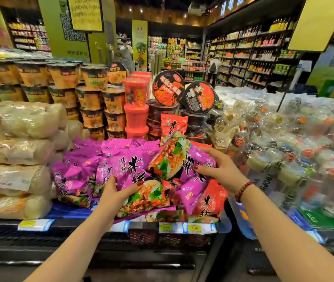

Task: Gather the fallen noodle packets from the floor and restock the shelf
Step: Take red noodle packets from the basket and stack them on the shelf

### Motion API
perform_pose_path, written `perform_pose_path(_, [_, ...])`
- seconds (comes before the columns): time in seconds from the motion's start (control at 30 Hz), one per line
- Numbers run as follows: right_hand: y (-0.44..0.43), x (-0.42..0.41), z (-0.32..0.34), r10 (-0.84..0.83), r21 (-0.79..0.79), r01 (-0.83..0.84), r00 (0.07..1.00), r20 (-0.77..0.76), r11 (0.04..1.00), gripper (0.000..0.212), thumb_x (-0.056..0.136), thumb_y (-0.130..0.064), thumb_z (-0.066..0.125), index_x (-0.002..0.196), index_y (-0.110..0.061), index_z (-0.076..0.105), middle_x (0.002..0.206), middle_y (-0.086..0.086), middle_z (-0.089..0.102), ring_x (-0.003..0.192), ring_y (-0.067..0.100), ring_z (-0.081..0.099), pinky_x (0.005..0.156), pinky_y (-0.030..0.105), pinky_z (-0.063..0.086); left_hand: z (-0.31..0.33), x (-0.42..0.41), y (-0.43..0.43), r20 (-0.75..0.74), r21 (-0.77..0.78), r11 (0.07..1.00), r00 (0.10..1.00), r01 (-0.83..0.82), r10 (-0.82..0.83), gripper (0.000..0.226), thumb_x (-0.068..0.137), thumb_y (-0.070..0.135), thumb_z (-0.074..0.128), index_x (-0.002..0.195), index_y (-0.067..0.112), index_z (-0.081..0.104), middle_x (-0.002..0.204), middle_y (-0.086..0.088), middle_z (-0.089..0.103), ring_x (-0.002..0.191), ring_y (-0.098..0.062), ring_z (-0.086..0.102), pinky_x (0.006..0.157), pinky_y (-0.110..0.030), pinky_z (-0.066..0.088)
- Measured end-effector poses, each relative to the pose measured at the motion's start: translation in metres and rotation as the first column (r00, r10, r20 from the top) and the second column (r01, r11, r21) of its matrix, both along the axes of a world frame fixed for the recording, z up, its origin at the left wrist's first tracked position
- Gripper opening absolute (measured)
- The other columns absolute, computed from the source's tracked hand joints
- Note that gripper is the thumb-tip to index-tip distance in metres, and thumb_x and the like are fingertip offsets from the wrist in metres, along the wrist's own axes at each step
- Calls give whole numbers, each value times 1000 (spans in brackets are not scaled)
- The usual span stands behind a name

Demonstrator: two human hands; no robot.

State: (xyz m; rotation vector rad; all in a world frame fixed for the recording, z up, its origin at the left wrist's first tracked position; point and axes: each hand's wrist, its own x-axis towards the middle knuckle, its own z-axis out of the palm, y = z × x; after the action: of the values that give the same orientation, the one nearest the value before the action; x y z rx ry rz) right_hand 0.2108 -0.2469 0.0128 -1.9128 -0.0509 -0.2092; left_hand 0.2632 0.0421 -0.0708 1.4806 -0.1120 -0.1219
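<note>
Left hand (117, 192) at lower centre of the frame, thumb and fingers clamped on the front purple noodle packet (133, 168), right hand (221, 167) at centre right, fingers curled round a tilted purple noodle packet (174, 157), both packets atop the packet pile (76, 176) on the shelf (3, 222), cup noodles (92, 98) stacked behind

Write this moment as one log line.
phase: restocking | left hand: grips purple packet | right hand: holds second purple packet
</note>
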Motion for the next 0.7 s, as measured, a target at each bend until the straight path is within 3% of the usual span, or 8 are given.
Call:
perform_pose_path(0.13, [-49,46,21,52,14,-53,998,33,999,46,76,3,74,106,-31,65,111,-1,68,103,21,65,92,39,54,1,40,-25,8,42,998,999,-52,52,143,36,69,88,153,23,21,153,-5,38,133,-29,46,109,-53,39])
perform_pose_path(0.27, [-94,103,37,140,-184,-134,990,20,974,46,77,-1,75,104,-36,62,108,-8,66,97,12,63,89,29,52,-1,63,-49,-25,15,989,988,-149,150,138,44,57,87,155,20,14,157,-8,29,137,-30,39,110,-54,36])
perform_pose_path(0.33, [-109,137,46,182,-369,-178,983,-24,912,43,76,-8,78,105,-36,62,103,-14,64,96,9,61,84,12,46,-6,74,-57,-26,23,984,984,-178,179,140,43,60,89,155,22,13,159,-7,25,140,-29,35,112,-53,34])
perform_pose_path(0.4, [-112,171,56,248,-604,-252,964,-92,756,45,76,-17,80,115,-31,62,106,-15,61,98,6,57,80,5,38,-13,84,-65,-32,33,973,972,-230,231,123,63,42,88,156,19,11,160,-5,21,144,-27,28,114,-47,30])
perform_pose_path(0.5, [-97,221,59,354,-817,-426,888,-295,389,55,75,-24,80,126,-25,61,113,-9,56,107,9,51,89,17,37,-21,97,-74,-69,31,961,959,-273,275,109,76,30,84,156,18,10,155,2,25,140,-19,29,113,-42,27])
perform_pose_path(0.6, [-70,256,46,331,-794,-604,765,-553,70,58,70,-24,82,125,-26,62,108,-5,61,108,19,59,95,31,47,-26,105,-82,-64,66,954,952,-294,298,129,52,55,89,154,21,18,150,1,36,133,-22,42,113,-46,34])
perform_pose_path(0.7, [-44,275,25,349,-748,-660,687,-637,-67,58,67,-26,83,122,-25,64,103,-8,61,102,25,62,89,38,52,-32,108,-89,-73,96,935,935,-341,348,105,71,36,86,152,14,22,152,-7,37,136,-27,39,108,-40,34])
